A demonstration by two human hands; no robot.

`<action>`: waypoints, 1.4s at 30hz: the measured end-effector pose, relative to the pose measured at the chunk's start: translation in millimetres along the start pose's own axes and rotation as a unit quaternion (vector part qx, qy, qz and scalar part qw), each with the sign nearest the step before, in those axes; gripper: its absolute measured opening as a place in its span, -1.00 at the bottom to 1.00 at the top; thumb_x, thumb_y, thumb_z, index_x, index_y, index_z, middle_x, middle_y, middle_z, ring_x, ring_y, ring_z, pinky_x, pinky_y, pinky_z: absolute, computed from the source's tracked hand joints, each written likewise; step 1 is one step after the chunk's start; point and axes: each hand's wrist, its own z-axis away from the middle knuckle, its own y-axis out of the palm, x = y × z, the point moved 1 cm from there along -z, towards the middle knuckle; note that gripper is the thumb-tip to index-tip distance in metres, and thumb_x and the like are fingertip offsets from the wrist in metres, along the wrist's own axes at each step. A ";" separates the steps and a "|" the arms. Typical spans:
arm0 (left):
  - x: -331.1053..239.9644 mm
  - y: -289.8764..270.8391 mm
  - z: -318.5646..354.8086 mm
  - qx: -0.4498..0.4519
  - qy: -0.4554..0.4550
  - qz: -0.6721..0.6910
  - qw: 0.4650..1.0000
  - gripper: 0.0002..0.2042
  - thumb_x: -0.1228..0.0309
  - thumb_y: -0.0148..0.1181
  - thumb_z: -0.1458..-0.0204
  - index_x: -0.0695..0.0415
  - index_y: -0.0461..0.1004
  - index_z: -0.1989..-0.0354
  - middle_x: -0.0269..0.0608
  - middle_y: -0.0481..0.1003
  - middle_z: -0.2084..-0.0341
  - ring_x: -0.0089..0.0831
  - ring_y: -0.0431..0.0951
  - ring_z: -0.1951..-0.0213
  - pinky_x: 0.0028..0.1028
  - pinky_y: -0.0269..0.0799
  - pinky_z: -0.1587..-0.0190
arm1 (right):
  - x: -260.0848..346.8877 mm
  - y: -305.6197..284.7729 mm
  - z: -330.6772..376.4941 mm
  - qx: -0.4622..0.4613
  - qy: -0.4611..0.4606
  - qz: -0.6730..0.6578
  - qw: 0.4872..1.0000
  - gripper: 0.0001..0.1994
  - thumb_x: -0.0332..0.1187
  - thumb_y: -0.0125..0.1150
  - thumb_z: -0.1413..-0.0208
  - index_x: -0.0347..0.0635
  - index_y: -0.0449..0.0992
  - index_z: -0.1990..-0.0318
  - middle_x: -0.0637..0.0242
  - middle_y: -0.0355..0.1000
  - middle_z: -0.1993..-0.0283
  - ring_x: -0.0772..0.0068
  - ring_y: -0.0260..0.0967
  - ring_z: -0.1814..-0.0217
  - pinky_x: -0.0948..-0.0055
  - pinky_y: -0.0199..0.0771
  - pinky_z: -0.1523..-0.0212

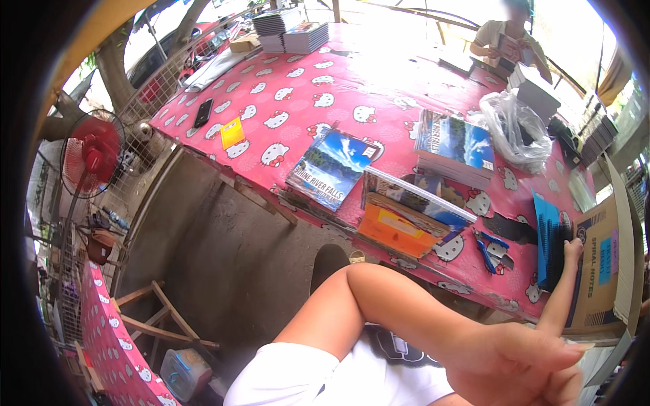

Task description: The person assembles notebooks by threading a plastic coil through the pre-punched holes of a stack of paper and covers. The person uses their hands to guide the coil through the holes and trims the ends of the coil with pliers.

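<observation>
Black coils (558, 260) run near to far, just left of the right hand (573, 252), the left hand (516, 362) farther off; either's fingers: cannot tell their grip.

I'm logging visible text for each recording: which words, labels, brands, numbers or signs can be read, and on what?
Wording withheld; locations only:
Blue scenic notebook: large cover lettering, legible.
Stack of notebooks: similar lettering, legible.
Cardboard box: dark printed lettering, legible.
Blue label on the box: dark lettering, partly blurred.
Orange cover: markings too small to read.
Flat yellow item: markings too small to read.
</observation>
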 end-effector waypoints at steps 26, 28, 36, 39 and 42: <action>-82.4 -76.1 157.3 -0.451 0.137 -0.875 -0.106 -0.87 0.41 0.37 0.17 0.09 0.59 0.41 -0.25 0.56 0.29 -0.26 0.51 0.14 -0.25 0.28 -0.02 | 383.0 -238.1 212.7 0.135 -0.343 -0.545 0.753 -0.72 -0.56 0.32 0.08 -0.20 0.58 0.15 0.30 0.47 0.34 0.55 0.40 0.34 0.60 0.35 0.37; -75.0 -77.4 159.9 -0.431 0.149 -0.882 -0.121 -0.87 0.43 0.36 0.17 0.09 0.59 0.41 -0.26 0.57 0.30 -0.28 0.52 0.15 -0.25 0.29 -0.01 | 385.7 -245.3 211.8 0.141 -0.347 -0.540 0.754 -0.74 -0.56 0.32 0.08 -0.20 0.58 0.16 0.30 0.47 0.37 0.56 0.40 0.36 0.59 0.36 0.38; -52.6 -88.3 179.8 -0.365 0.158 -0.910 -0.118 -0.81 0.45 0.37 0.21 0.09 0.58 0.35 -0.29 0.55 0.34 -0.35 0.54 0.21 -0.26 0.25 -0.05 | 389.2 -252.3 209.4 0.258 -0.440 -0.509 0.693 -0.78 -0.61 0.23 0.06 -0.19 0.60 0.21 0.22 0.48 0.40 0.30 0.47 0.39 0.43 0.43 0.35; -53.0 -88.9 181.1 -0.363 0.164 -0.910 -0.118 -0.81 0.46 0.36 0.20 0.08 0.58 0.35 -0.30 0.55 0.35 -0.37 0.55 0.22 -0.27 0.25 -0.05 | 391.7 -254.0 207.7 0.270 -0.449 -0.504 0.687 -0.81 -0.59 0.24 0.06 -0.18 0.62 0.25 0.20 0.48 0.40 0.24 0.46 0.40 0.37 0.43 0.35; -55.4 -87.0 181.0 -0.359 0.165 -0.912 -0.106 -0.80 0.45 0.37 0.18 0.09 0.57 0.33 -0.30 0.55 0.39 -0.37 0.55 0.25 -0.28 0.25 -0.06 | 393.1 -252.8 206.7 0.255 -0.463 -0.508 0.681 -0.81 -0.59 0.23 0.06 -0.18 0.61 0.26 0.19 0.47 0.41 0.22 0.45 0.41 0.36 0.43 0.35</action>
